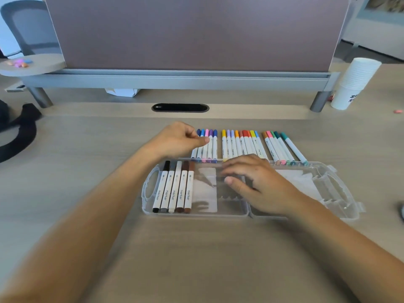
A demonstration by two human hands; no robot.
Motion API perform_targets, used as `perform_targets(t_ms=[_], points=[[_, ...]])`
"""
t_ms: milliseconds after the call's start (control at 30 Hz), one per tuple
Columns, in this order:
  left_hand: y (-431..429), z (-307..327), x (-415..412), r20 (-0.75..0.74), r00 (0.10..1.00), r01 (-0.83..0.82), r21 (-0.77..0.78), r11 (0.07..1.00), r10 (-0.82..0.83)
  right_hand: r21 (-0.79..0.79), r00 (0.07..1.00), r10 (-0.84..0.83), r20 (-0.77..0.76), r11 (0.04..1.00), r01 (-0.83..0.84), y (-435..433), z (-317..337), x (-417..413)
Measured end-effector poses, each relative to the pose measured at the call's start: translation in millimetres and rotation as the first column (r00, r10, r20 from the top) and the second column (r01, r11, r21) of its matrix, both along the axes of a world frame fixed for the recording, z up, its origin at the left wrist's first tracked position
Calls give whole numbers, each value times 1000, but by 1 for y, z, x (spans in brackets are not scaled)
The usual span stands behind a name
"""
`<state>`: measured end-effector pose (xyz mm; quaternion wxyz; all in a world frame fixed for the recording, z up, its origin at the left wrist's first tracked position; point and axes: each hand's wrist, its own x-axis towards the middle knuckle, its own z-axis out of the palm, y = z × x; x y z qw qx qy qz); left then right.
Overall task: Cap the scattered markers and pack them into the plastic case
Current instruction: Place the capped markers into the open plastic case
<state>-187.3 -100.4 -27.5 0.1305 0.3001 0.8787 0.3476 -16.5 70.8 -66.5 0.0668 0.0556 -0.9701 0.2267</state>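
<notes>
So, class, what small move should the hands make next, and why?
Probably the left hand should pick up the blue and purple markers at its fingertips and lay them in the plastic case beside the five markers already packed. The space next to those is free, and the right hand rests on the case.

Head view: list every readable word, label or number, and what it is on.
"marker": barrels of the five white markers in the clear plastic case.
Small logos above it: too small.
Print on the colour-capped markers beyond the case: blurred.
Dark print on the white paper cups: unreadable.
</notes>
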Motion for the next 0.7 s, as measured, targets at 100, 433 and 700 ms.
perform_targets(t_ms=[100, 433, 700], points=[[21, -1, -5, -11, 1000, 5, 20, 1000, -5, 41, 996, -89, 18, 995, 88, 25, -4, 7], [97, -3, -12, -50, 993, 99, -119, 988, -106, -9, 975, -214, -63, 977, 214, 51, -26, 26], [170, -6, -11, -177, 965, 161, -194, 968, -196, -22, 965, -240, -103, 971, 239, 51, -28, 27]])
